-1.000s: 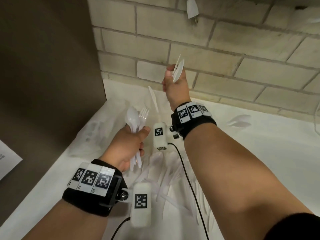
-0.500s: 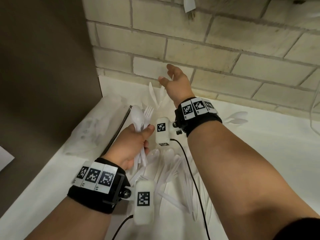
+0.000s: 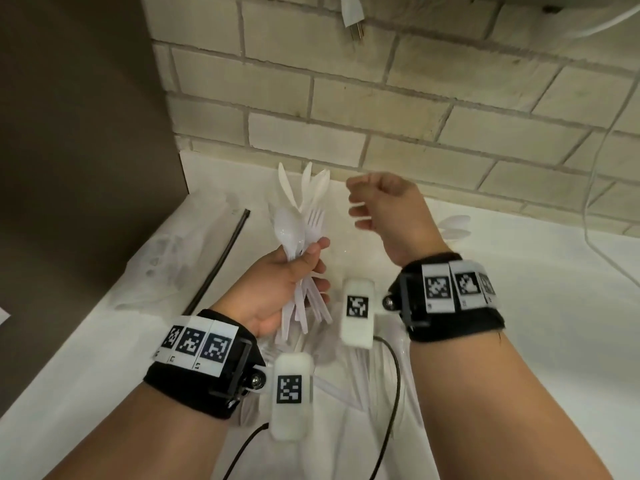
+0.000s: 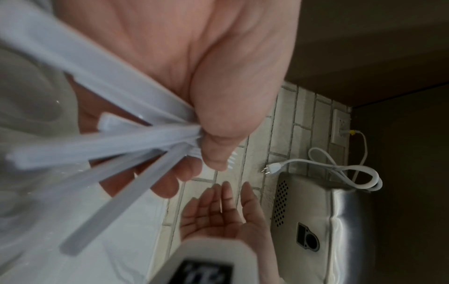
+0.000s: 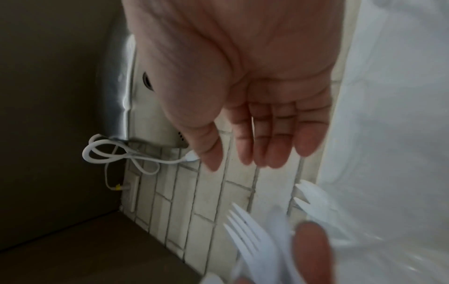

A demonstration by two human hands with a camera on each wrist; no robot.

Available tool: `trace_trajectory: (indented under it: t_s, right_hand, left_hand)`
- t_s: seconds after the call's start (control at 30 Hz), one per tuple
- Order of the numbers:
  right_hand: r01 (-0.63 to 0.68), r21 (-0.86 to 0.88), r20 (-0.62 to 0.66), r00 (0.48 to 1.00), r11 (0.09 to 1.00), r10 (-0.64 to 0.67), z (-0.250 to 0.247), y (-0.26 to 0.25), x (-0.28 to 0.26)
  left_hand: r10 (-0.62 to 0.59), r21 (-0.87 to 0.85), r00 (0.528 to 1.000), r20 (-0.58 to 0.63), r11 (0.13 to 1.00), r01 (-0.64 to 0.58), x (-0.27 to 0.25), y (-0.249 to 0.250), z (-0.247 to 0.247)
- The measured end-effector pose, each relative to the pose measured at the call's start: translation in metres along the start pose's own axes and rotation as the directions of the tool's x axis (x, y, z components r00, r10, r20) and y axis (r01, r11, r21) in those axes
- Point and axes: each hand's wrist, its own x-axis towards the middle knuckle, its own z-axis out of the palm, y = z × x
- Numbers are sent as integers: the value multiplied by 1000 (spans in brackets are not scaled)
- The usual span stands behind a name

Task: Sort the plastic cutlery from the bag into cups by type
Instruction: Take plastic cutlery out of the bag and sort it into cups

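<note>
The left grip [image 3: 277, 289] clutches a bundle of white cutlery [image 3: 298, 244] above the surface [image 3: 519, 306]; the right grip [image 3: 388, 209] hangs beside it, fingers relaxed, holding nothing.

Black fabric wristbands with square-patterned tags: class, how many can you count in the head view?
2. One black fabric wristband wraps the left wrist, low in the picture; the other wristband wraps the right wrist, higher and rightward. None appears hidden.
</note>
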Motion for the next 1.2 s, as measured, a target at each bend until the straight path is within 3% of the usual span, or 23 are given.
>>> trace_trajectory:
  t_s: [0.1,0.17,0.27,0.47,0.63,0.73,0.8,1.0,1.13,1.2]
  right_hand:
    - [-66,-89,121,990,994,77,-4,15,-28]
    - [-84,-74,131,987,994,94,-6,24,-39]
    - [-127,-18,88,988,992,128,-11,33,-45]
    - [32,-27,1,999,999,-32,-8,44,-52]
    - [-26,132,-105,994,991,40,-8,46,-49]
    - [40,338,-233,971,940,43,-11,40,-46]
    - [66,391,-225,974,918,26,-11,35,-47]
    - [50,239,-78,996,970,-33,-1,33,-50]
    - [84,206,-118,991,975,-61,-1,34,-50]
    - [72,135,-109,992,988,-58,-2,37,-50]
  left_hand:
    - [-7,59,999,46,998,4,0,-4,6]
    - [-26,76,997,75,997,20,-1,-6,9]
    - [-49,122,990,133,992,33,-2,-10,11]
    - [-84,-15,973,214,996,89,-1,-15,16]
    - [-78,-44,982,172,995,87,1,-17,12]
    - [-81,-64,989,126,994,90,2,-19,8]
    - [-71,-31,992,106,997,75,2,-19,8]
    - [-107,97,986,128,991,95,0,-26,15]
    - [-51,297,997,50,954,34,1,-26,17]
    - [-20,456,1000,23,890,7,5,-25,14]
